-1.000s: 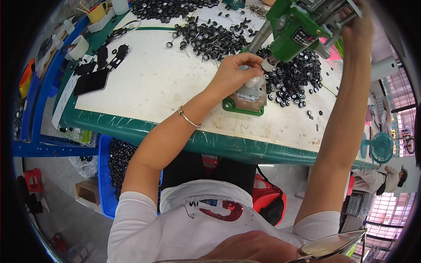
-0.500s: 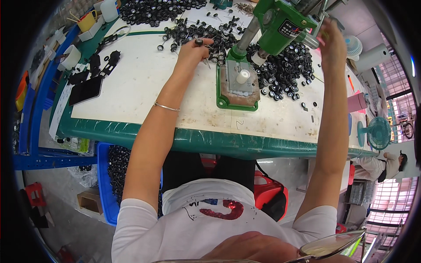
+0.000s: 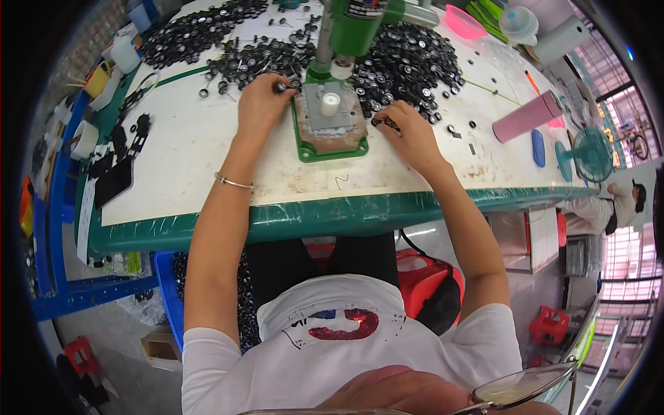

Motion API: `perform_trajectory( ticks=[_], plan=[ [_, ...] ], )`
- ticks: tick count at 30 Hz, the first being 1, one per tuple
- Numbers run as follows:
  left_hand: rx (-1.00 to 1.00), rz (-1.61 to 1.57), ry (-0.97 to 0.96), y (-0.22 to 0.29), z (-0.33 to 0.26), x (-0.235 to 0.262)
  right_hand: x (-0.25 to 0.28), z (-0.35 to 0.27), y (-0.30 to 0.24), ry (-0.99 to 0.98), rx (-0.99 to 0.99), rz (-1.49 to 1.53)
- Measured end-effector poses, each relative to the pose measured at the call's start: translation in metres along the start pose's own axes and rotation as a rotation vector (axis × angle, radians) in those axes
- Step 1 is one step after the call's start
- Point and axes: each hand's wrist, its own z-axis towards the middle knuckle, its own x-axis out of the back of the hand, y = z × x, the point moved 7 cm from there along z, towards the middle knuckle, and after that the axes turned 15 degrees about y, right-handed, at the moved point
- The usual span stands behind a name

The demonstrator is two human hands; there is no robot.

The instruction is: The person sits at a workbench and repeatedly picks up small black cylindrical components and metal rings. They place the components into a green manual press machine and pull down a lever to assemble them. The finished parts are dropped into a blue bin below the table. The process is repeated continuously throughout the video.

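My left hand (image 3: 261, 109) is at the left side of a green bench press (image 3: 302, 142), its fingers closed on a small black wheel (image 3: 279, 88). On the press's right, my right hand (image 3: 413, 138) pinches small black wheels (image 3: 387, 124) just above the white tabletop; how many is hard to tell. Between the hands, a white round plastic holder (image 3: 330, 104) stands on the press's metal plate (image 3: 318, 122), below the white-tipped ram (image 3: 342, 68). Wheels lie heaped behind both hands; the left heap (image 3: 259, 61) includes some on thin metal axles, the right heap (image 3: 408, 59) mostly loose wheels.
At the right are a pink cylinder (image 3: 527, 117), a blue oblong case (image 3: 538, 148) and a teal fan (image 3: 592, 155). A black phone (image 3: 115, 182) and black straps (image 3: 142, 131) lie left. Below the table's green edge (image 3: 332, 220) sits a blue bin (image 3: 168, 277).
My right hand has come down from the press's lever to the tabletop beside the base and now pinches wheels. My left hand has moved closer to the plate. The view has shifted rightward.
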Motion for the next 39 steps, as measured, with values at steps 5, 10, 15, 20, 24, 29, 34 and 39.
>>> perform_trajectory(
  ticks=[5, 10, 15, 20, 24, 29, 34, 39],
  plan=[
    [-0.025, 0.017, 0.020, 0.006, -0.001, 0.001, 0.000, 0.005, -0.003, -0.033, 0.079, -0.066],
    [-0.022, 0.035, -0.039, 0.011, 0.000, -0.001, -0.001, 0.010, -0.001, -0.037, 0.003, -0.059],
    [0.326, -0.329, -0.013, -0.009, 0.007, 0.007, 0.006, 0.029, -0.010, 0.006, -0.158, 0.225],
    [0.697, -0.905, -0.136, -0.005, 0.001, 0.005, -0.005, 0.051, -0.048, 0.023, -0.121, 0.520],
    [0.936, -1.119, -0.214, 0.008, -0.007, 0.001, -0.022, 0.049, -0.054, -0.032, -0.076, 0.479],
    [0.839, -1.258, -0.361, 0.025, -0.008, -0.005, -0.041, 0.040, -0.038, -0.151, -0.471, 0.745],
    [0.760, -1.055, -0.265, 0.031, -0.013, 0.000, -0.039, 0.040, -0.042, -0.174, -0.469, 0.741],
    [0.517, -0.885, -0.271, 0.052, -0.014, 0.005, -0.030, 0.042, -0.033, -0.077, -0.412, 0.763]
  ],
)
